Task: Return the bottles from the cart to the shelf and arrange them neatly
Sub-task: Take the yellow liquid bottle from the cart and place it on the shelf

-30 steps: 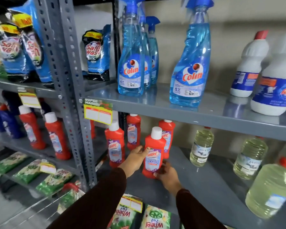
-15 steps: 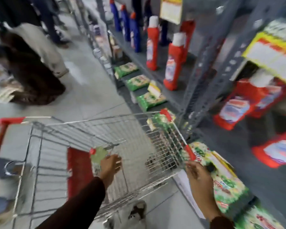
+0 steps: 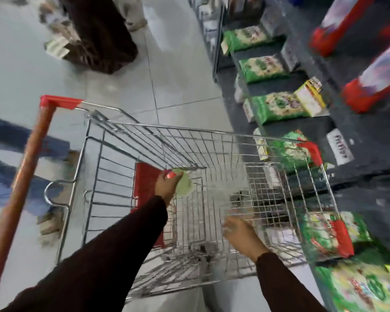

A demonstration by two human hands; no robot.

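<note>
Left hand (image 3: 166, 184) grips bottle (image 3: 184, 185) inside cart (image 3: 212, 131).

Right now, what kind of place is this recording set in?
Most likely a supermarket aisle: a wire cart stands on a tiled floor beside metal shelves stocked with green packets and red bottles.

- No word, brand name or number can be read for certain anywhere; motion blur smears all print.
- Green packets (image 3: 263, 68) on the low shelf (image 3: 358, 131), at about 1 o'clock: patterned fronts, lettering illegible.
- White tag (image 3: 339, 147) on the shelf edge, at about 3 o'clock: dark marks, unreadable.
- Red bottles (image 3: 369, 86), at about 2 o'clock: pale labels, text not resolvable.
</note>
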